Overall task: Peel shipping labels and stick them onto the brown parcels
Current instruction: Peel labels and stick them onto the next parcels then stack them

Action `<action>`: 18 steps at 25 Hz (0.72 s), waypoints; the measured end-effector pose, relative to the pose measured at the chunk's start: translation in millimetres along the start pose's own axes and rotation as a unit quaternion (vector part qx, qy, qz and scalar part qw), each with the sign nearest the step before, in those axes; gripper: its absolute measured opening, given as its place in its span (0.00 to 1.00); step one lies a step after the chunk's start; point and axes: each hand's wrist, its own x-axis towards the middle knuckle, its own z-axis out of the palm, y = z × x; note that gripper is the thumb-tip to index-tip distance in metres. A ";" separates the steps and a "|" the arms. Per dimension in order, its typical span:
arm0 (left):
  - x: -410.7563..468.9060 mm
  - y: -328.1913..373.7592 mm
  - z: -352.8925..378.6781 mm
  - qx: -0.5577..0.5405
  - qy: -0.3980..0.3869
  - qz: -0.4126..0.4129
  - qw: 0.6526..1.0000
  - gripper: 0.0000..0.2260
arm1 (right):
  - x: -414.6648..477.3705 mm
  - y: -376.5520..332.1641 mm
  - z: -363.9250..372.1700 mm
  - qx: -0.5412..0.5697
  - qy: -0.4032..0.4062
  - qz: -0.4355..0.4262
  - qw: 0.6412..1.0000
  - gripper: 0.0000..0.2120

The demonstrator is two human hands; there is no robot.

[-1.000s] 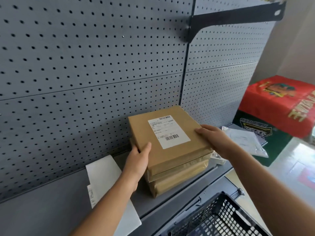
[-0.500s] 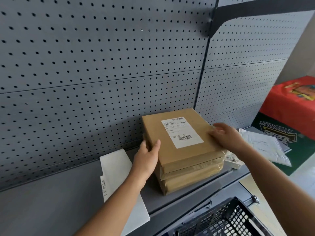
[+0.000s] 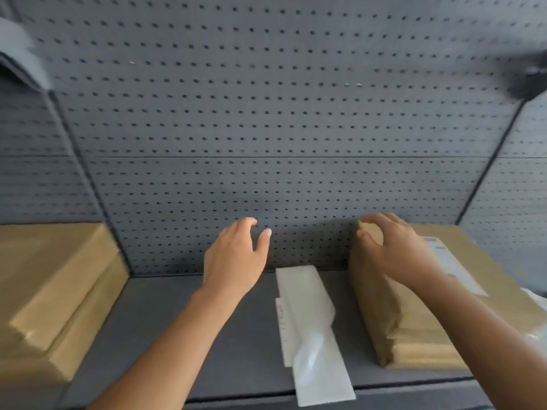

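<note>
A stack of brown parcels sits on the grey shelf at the right; the top one carries a white shipping label. My right hand hovers over the stack's near left corner with fingers spread, holding nothing. My left hand floats open above the bare shelf, left of the white label sheets that lie between the hands. Another stack of brown parcels rests at the far left. The frame is motion-blurred.
A grey pegboard wall rises behind the shelf. A dark bracket juts out at the upper right. The white sheets overhang the shelf's front edge.
Both hands have let go of the labelled parcel stack and lifted off it. The view has swung left, bringing a second parcel stack into sight at the left.
</note>
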 end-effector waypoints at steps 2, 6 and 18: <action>-0.9 -37.1 -30.9 0.024 0.034 -0.028 0.999 0.22 | 9.0 -52.3 18.7 0.026 -0.020 -0.048 0.998 0.18; -10.4 -113.1 -94.6 0.066 0.085 -0.094 0.990 0.21 | 18.1 -150.1 60.9 0.053 -0.053 -0.137 0.988 0.19; -81.3 -346.1 -222.6 0.139 0.155 -0.319 0.925 0.24 | -20.1 -377.0 188.0 0.227 -0.239 -0.204 0.922 0.26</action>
